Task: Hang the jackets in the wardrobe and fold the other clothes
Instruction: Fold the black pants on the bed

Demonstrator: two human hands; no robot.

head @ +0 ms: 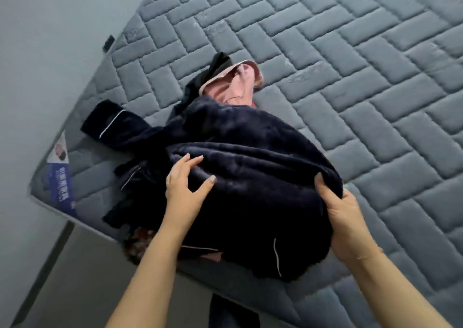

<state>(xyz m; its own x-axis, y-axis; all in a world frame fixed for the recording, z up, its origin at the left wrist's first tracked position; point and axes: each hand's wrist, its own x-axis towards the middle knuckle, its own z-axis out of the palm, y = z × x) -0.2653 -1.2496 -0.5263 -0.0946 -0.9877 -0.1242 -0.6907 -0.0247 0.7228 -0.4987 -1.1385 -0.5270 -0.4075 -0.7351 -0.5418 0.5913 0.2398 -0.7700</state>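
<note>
Nearest us, our two bare forearms reach forward from the bottom edge toward a heap of clothes at the near corner of the mattress [350,77]. Our right hand [347,223] has its grip clamped on the right edge of the dark navy fleece garment [250,157], thumb on top and pointing up, fingers tucked under the bunched fabric. Our left hand [186,187] rests on the top of the same garment with its grip apart, fingers spread and nearly straight, thumb angled out to the right. The garment has thin white piping, and one sleeve trails left toward the mattress edge. Beyond it a pink garment [235,82] lies partly beneath, touching a black piece [215,67].
</note>
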